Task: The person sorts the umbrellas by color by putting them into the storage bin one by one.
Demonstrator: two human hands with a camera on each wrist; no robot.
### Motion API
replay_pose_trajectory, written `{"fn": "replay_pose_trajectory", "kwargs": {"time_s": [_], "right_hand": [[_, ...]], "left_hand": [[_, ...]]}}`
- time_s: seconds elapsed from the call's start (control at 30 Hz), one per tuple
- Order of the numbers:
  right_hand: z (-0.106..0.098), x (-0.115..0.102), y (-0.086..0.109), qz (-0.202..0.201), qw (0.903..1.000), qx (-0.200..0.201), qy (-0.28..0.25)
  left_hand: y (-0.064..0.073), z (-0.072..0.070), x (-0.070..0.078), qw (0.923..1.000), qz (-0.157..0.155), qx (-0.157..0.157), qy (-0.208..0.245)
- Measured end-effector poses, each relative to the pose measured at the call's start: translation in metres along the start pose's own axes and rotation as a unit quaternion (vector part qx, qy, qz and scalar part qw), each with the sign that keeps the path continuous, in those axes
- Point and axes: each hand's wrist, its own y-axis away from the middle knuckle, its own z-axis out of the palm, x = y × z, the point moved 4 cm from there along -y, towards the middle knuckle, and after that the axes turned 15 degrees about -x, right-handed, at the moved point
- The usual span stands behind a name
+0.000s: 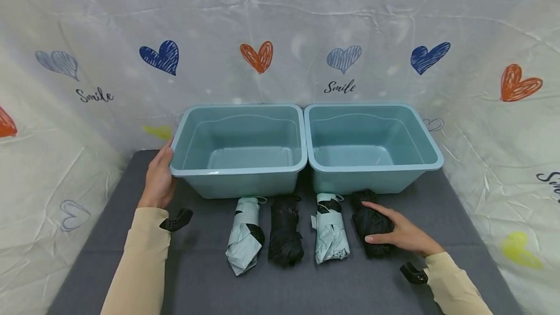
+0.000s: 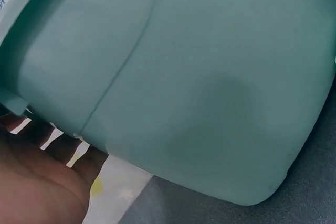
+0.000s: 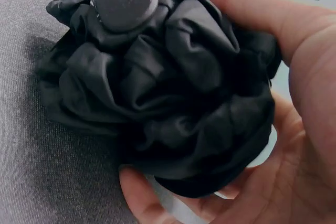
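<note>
My left hand (image 1: 159,179) touches the left end of the left light blue plastic bin (image 1: 236,172), fingers extended near its rim. In the left wrist view the fingers (image 2: 63,148) are spread and pass partly behind the bin's edge. My right hand (image 1: 404,231) grips a black folded umbrella (image 1: 371,222) that lies on the table, thumb and fingers on opposite sides. Its round dark handle end (image 3: 126,1) faces the right wrist camera. Left of it lie a pale folded umbrella (image 1: 332,237), another black one (image 1: 284,232) and another pale one (image 1: 246,242).
A second light blue bin (image 1: 376,168) stands beside the first, rims touching; no contents show in either. Both stand at the back of the grey-covered table (image 1: 210,276). A pale cloth (image 1: 288,23) with hearts hangs behind and at the sides.
</note>
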Motion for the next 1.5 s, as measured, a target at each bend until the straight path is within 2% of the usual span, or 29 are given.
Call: {"fn": "replay_pose_trajectory", "kwargs": {"time_s": [0.23,0.4,0.6,0.67,0.77,0.97,1.1,1.23,1.4,1.5], "right_hand": [[0.000,-0.004,-0.002,0.042,0.9989,-0.016,-0.012],[0.000,-0.007,-0.006,0.053,0.9981,-0.027,-0.014],[-0.002,-0.004,-0.010,0.045,0.9988,-0.015,-0.008],[-0.002,-0.002,-0.010,0.034,0.9994,-0.003,-0.003],[-0.001,0.002,-0.007,0.016,0.9998,0.015,-0.003],[0.001,-0.005,0.006,-0.018,0.9989,0.030,-0.030],[0.002,-0.021,0.018,-0.041,0.9981,0.033,-0.031],[0.003,-0.043,0.028,-0.085,0.9951,0.017,-0.047],[0.000,-0.071,0.039,-0.158,0.9835,-0.017,-0.087],[-0.005,-0.089,0.042,-0.181,0.9767,-0.029,-0.111]], "left_hand": [[0.003,0.000,0.002,0.9997,0.001,-0.026,0.007],[0.004,0.000,0.002,0.9990,0.002,-0.042,0.018],[0.002,0.001,0.005,0.9996,0.008,-0.023,-0.013],[0.002,0.001,0.005,0.9995,0.008,-0.013,-0.027],[0.002,0.001,0.003,0.9997,0.006,-0.006,-0.024],[0.002,-0.001,-0.001,0.9997,0.010,-0.018,-0.016],[0.001,-0.003,-0.003,0.9992,0.019,-0.033,-0.012],[0.002,-0.003,-0.003,0.9986,0.023,-0.045,-0.019],[0.001,-0.001,-0.003,0.9991,0.023,-0.026,-0.025],[0.001,0.000,-0.003,0.9991,0.023,-0.013,-0.032]]}}
